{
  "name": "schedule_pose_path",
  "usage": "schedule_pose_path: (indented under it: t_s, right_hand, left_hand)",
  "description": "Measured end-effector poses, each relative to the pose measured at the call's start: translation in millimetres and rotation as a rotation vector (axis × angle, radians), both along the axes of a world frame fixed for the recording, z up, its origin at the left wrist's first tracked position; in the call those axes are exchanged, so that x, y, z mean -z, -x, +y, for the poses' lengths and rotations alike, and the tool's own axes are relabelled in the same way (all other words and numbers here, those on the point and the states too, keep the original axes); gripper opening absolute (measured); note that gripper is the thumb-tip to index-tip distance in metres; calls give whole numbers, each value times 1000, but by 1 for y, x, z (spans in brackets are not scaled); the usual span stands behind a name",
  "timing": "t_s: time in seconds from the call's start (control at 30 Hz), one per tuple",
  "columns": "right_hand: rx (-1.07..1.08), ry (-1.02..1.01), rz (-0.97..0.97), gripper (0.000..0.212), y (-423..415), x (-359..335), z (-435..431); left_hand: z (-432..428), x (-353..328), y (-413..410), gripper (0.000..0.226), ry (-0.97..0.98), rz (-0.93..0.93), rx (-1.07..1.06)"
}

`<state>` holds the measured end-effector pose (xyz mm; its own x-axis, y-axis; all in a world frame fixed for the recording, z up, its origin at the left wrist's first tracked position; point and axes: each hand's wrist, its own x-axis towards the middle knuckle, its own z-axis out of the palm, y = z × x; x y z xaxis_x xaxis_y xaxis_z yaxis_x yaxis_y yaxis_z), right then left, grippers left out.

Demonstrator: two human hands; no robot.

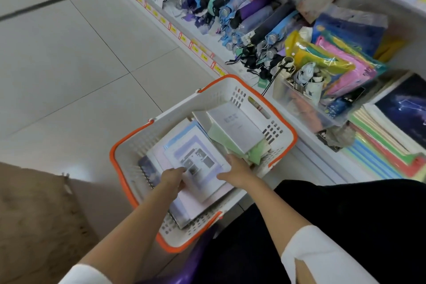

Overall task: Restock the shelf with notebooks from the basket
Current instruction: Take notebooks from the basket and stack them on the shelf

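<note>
A white basket (175,113) with an orange rim sits on the floor beside the low shelf (306,138). Several notebooks lie inside it. On top is a pale lilac notebook (198,157) with small photos on its cover. My left hand (173,178) grips its near left edge. My right hand (237,169) holds its right edge, fingers tucked under. A white notebook (237,125) and green ones (258,151) lean at the basket's far right. A dark spiral notebook (148,172) lies at the left. Stacked notebooks (389,143) fill the shelf at right.
Folded umbrellas (232,7) crowd the shelf's far part. A clear bin (306,108) of packets and coloured plastic pouches (341,64) stands between umbrellas and notebook stacks. Pale floor tiles (76,57) spread left. A brown mat (34,214) lies at lower left.
</note>
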<state>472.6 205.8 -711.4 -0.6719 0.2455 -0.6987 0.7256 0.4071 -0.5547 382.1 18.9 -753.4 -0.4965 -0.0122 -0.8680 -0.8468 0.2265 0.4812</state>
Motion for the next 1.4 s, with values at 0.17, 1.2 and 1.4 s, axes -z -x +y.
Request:
schedule_pose_path:
  t_s: [0.17,1.2,1.4]
  right_hand:
    - [21,33,4,90,-1,5,-3]
    - [764,153,678,35,-70,-200,153]
    - [864,130,787,38,-156,-255,203]
  left_hand:
    - [5,4,-2,17,-55,-51,-92]
    - [227,-217,-26,32,-585,759,437]
    - [302,-282,-81,33,-695,685,540]
